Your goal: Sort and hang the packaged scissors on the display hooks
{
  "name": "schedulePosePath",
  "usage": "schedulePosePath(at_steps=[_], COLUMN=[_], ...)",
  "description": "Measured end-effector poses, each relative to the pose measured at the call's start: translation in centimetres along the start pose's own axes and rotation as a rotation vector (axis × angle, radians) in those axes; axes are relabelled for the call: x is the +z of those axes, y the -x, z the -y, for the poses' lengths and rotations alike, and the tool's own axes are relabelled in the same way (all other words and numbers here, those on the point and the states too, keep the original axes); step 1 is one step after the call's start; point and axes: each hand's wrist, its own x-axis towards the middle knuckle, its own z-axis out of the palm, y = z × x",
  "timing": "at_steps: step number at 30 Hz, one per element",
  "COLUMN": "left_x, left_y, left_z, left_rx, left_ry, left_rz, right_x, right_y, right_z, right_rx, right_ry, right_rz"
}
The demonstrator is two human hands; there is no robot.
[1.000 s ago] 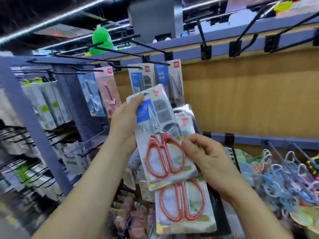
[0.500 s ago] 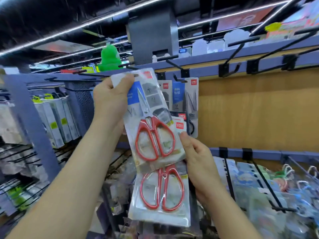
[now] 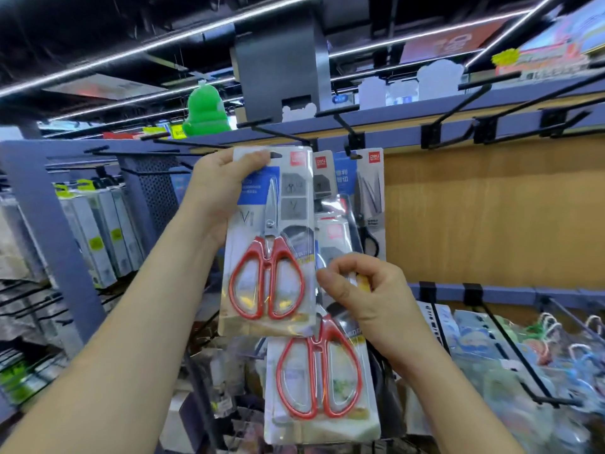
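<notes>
My left hand grips the top left of a packaged pair of red-handled scissors, held upright just below a black display hook. My right hand pinches the upper part of a second packaged pair of red-handled scissors, lower and to the right, partly behind the first. Behind them, packs of black-handled scissors hang from another hook.
Empty black hooks jut from the blue rail at upper right over a wooden back panel. White packs hang at left, colourful goods on lower right hooks. A green plush toy sits on top.
My left hand lifted its scissors pack up toward the top hooks. My right hand shifted from the first pack's edge and now pinches the second pack.
</notes>
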Motion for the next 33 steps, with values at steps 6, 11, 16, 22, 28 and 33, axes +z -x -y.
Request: schedulePosePath(at_steps=[6,11,16,22,28,33], left_x=[-0.2,-1.7,-2.8,-1.2,1.5,2.6], left_y=[-0.7,2.3,3.0,-0.1,-2.8,-3.9], left_z=[1.9,4.3,6.2,8.4,11.8,12.5], left_rx=[-0.079,0.044,0.226,0.255,0.183,0.127], left_ry=[-0.007,-0.024,-0.226,-0.396,-0.450,-0.618], left_rz=[0.034,0.104,-0.055,-0.087,0.032,0.028], right_x=[0.2,0.0,-2.4,-5.9,-6.6,-6.7], right_y=[-0.5,-0.9,-0.4,-0.4,-0.8,-0.8], right_z=[-0.8,-1.9,-2.5,-2.8,-3.3,-3.6], right_rx=[0.077,0.085,0.145,0.106,0.061,-0.009], right_ry=[0.082,0.145,0.192,0.186,0.122,0.180], right_rz=[0.055,0.032,-0.140,-0.356,-0.425,-0.385])
